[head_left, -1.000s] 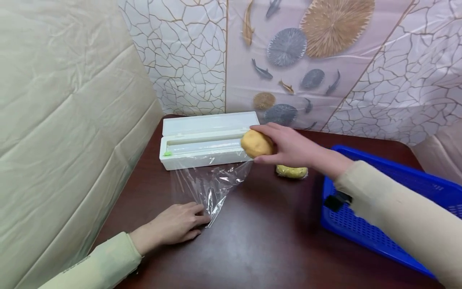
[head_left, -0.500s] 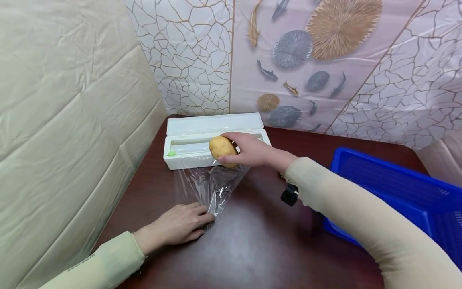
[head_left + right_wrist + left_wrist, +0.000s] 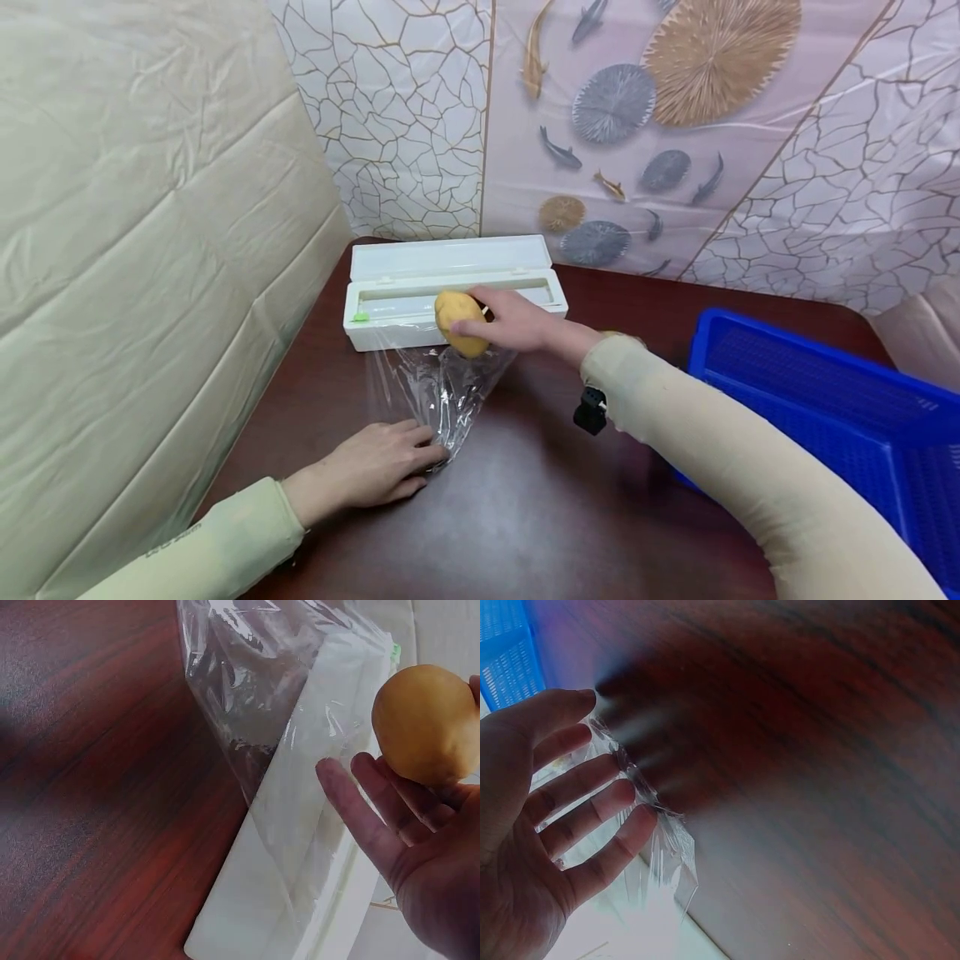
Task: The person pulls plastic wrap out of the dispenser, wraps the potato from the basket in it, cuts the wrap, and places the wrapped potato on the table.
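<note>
A yellow potato (image 3: 459,321) is gripped in my right hand (image 3: 517,320), held just above the front edge of the white cling film box (image 3: 397,338). In the right wrist view the potato (image 3: 426,724) sits between thumb and fingers, and some fingers (image 3: 360,817) stretch out below it. The box lid stands back and the film roll shows inside. Clear cling film (image 3: 442,387) runs from the box down to the table. At its gathered near end rests my left hand (image 3: 382,463), fingertips on the film; in the left wrist view its fingers (image 3: 592,862) are fairly straight.
On the right stands a blue plastic basket (image 3: 795,358), partly behind my right sleeve. A small yellow item (image 3: 628,337) is mostly hidden behind that forearm. The dark wooden table (image 3: 525,517) meets a patterned wall covering at the back.
My right hand has carried the potato left and slightly down, from the box's right end to its middle front. The left hand stays on the film's end. The view has shifted slightly.
</note>
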Demonstrator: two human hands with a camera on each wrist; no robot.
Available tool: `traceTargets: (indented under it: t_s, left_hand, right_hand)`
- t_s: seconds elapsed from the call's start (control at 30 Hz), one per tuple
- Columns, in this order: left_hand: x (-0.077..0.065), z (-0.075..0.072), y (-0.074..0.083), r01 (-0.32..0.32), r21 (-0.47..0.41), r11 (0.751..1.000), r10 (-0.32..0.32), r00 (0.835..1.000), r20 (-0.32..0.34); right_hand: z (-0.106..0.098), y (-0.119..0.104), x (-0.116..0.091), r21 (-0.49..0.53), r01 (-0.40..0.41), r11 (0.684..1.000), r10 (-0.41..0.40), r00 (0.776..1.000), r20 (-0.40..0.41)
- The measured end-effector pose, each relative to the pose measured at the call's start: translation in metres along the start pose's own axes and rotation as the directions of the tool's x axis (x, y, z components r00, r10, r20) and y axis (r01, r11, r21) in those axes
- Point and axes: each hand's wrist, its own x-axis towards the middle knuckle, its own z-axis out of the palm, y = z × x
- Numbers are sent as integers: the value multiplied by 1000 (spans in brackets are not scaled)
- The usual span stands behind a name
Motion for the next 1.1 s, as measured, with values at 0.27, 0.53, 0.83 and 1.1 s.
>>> traceTargets:
  t_s: [0.27, 0.53, 0.83, 1.1]
  left_hand:
    - [-1, 0, 0, 5, 4, 1000, -5, 1000, 8]
    - [-2, 0, -1, 4, 7, 1000, -4, 1000, 6]
    - [-3, 0, -1, 2, 24, 1000, -3, 1000, 10]
    - [-2, 0, 0, 15, 27, 1000, -17, 999, 50]
  right_hand:
    - [1, 3, -7, -42, -86, 995, 87, 995, 38]
    - [2, 9, -16, 15, -195, 981, 192, 975, 110]
    - [7, 17, -28, -182, -93, 979, 130, 971, 202]
    - [20, 17, -36, -357, -28, 934, 117, 966, 231]
